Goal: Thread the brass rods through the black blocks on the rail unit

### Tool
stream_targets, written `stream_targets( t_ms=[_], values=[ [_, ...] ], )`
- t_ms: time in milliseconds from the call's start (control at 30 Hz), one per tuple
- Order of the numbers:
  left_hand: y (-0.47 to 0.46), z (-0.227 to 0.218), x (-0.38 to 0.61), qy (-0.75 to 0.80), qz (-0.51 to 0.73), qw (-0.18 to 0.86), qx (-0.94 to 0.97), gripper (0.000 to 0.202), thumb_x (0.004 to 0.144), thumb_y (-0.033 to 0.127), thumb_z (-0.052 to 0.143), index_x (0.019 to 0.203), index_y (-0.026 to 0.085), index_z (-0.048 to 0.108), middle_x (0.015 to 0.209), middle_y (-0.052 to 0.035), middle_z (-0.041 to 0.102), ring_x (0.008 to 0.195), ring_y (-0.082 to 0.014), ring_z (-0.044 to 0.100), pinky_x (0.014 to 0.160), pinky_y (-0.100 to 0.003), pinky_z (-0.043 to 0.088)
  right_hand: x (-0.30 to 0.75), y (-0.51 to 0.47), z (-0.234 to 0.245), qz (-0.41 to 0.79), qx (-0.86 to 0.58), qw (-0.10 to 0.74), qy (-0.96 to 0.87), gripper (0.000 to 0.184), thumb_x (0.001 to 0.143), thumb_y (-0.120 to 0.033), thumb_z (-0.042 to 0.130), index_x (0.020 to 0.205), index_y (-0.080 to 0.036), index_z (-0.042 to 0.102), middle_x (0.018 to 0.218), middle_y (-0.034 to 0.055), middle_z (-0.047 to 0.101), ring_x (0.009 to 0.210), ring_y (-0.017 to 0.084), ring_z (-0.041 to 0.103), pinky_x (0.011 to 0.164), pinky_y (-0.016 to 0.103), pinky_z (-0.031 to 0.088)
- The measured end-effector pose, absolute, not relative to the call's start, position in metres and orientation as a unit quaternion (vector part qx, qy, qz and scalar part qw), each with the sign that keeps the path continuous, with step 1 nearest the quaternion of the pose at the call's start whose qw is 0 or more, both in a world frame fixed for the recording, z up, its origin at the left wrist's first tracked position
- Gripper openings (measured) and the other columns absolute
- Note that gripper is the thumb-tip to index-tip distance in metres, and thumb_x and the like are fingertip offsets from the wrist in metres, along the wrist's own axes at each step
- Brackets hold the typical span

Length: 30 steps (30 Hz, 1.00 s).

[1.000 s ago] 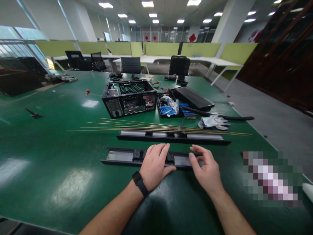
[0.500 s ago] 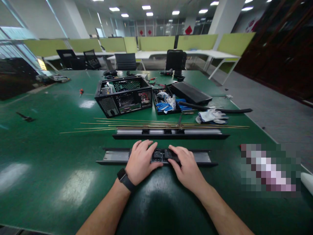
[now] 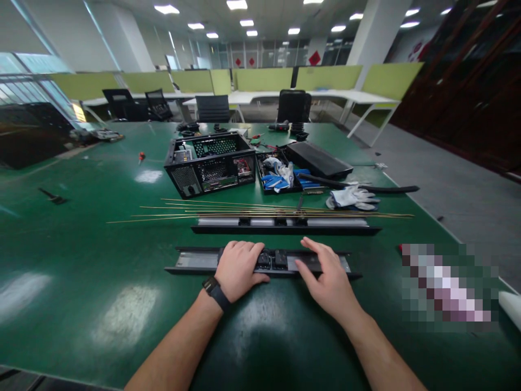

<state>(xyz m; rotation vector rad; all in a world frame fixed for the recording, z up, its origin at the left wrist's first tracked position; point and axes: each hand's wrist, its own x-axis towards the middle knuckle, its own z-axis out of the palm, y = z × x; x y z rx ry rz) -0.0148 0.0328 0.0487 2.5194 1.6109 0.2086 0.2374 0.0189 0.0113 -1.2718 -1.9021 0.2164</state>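
Observation:
A long black and silver rail point(image 3: 191, 262) lies across the green table point(image 3: 81, 260) right before me. My left hand point(image 3: 239, 270), with a black watch on its wrist, rests palm down on the rail's middle, fingers curled over the black sliding blocks point(image 3: 273, 258). My right hand point(image 3: 328, 274) lies on the rail just right of those blocks, fingers spread and pressing its top. A second, similar rail point(image 3: 285, 225) lies parallel a little farther away.
Several thin brass rods point(image 3: 171, 210) lie along the far rail. Behind them stand an open black computer case point(image 3: 211, 163), a tray with blue and white gloves point(image 3: 279, 176), a black panel point(image 3: 319, 159), a black hose point(image 3: 386, 189) and white gloves point(image 3: 352, 198). Office chairs and desks stand beyond.
My right hand slid along the rail toward the blocks, then back right a little. My left hand shifted slightly left and stays on the rail's middle.

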Motion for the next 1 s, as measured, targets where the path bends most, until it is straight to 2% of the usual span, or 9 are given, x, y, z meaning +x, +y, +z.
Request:
stream_targets(
  t_ms=[167,300,467,567,667,833,900,1000],
  values=[
    [0.035,0.055,-0.015,0.531,0.013,0.076,0.844,0.079,0.077,0.057,0.086,0.139,0.019,0.054,0.127,-0.0129,0.071,0.120,-0.0346,0.066,0.101,-0.049,0.049,0.255,0.030,0.009,0.064,-0.553,0.452,-0.697,0.042,0.100,-0.042,0.063,0.137,-0.024,0.059,0.131,0.0104,0.069,0.123,0.027,0.063,0.107,0.048,0.048],
    [0.029,0.058,-0.017,0.527,-0.003,0.076,0.847,0.069,0.077,0.054,0.086,0.130,0.019,0.059,0.123,-0.0126,0.070,0.116,-0.0350,0.066,0.097,-0.048,0.052,0.269,0.041,0.009,0.070,-0.571,0.441,-0.689,0.044,0.099,-0.046,0.061,0.136,-0.023,0.061,0.131,0.0117,0.069,0.123,0.028,0.064,0.107,0.049,0.048],
    [0.019,0.060,-0.022,0.529,-0.011,0.078,0.845,0.059,0.079,0.053,0.084,0.121,0.019,0.061,0.121,-0.0120,0.070,0.114,-0.0339,0.066,0.098,-0.047,0.052,0.279,0.061,0.024,0.054,-0.552,0.342,-0.759,0.043,0.095,-0.045,0.063,0.131,-0.020,0.065,0.129,0.0140,0.070,0.122,0.032,0.064,0.106,0.051,0.048],
    [0.014,0.061,-0.024,0.530,-0.014,0.080,0.844,0.057,0.079,0.051,0.084,0.120,0.019,0.061,0.121,-0.0119,0.070,0.114,-0.0337,0.067,0.098,-0.047,0.052,0.269,0.076,0.033,0.006,-0.519,0.325,-0.791,0.047,0.096,-0.041,0.063,0.136,-0.017,0.062,0.134,0.0158,0.068,0.125,0.033,0.062,0.107,0.051,0.047],
    [0.009,0.061,-0.025,0.534,-0.016,0.081,0.841,0.057,0.079,0.051,0.085,0.120,0.019,0.060,0.118,-0.0115,0.072,0.112,-0.0334,0.067,0.097,-0.047,0.052,0.248,0.095,0.036,-0.025,-0.508,0.278,-0.815,0.057,0.092,-0.039,0.068,0.143,-0.016,0.058,0.143,0.0176,0.062,0.133,0.034,0.057,0.111,0.051,0.043],
    [0.000,0.059,-0.029,0.536,-0.021,0.082,0.840,0.067,0.071,0.055,0.090,0.121,0.021,0.060,0.121,-0.0110,0.072,0.114,-0.0342,0.066,0.097,-0.047,0.052,0.214,0.132,0.040,-0.030,-0.538,0.129,-0.832,0.078,0.082,-0.043,0.081,0.150,-0.017,0.052,0.156,0.0177,0.052,0.144,0.033,0.047,0.119,0.047,0.031],
    [-0.004,0.057,-0.031,0.533,-0.022,0.084,0.841,0.068,0.070,0.055,0.091,0.121,0.021,0.061,0.122,-0.0105,0.072,0.115,-0.0340,0.066,0.097,-0.047,0.051,0.204,0.143,0.045,-0.026,-0.549,0.080,-0.832,0.078,0.081,-0.045,0.083,0.148,-0.017,0.054,0.152,0.0178,0.056,0.141,0.032,0.050,0.119,0.047,0.029],
    [-0.009,0.056,-0.035,0.531,-0.022,0.088,0.842,0.067,0.069,0.056,0.091,0.119,0.022,0.063,0.121,-0.0097,0.072,0.114,-0.0334,0.066,0.097,-0.046,0.051,0.193,0.156,0.053,-0.006,-0.552,0.031,-0.833,0.072,0.078,-0.048,0.085,0.139,-0.016,0.061,0.135,0.0175,0.068,0.125,0.034,0.063,0.111,0.047,0.037]
  ],
)
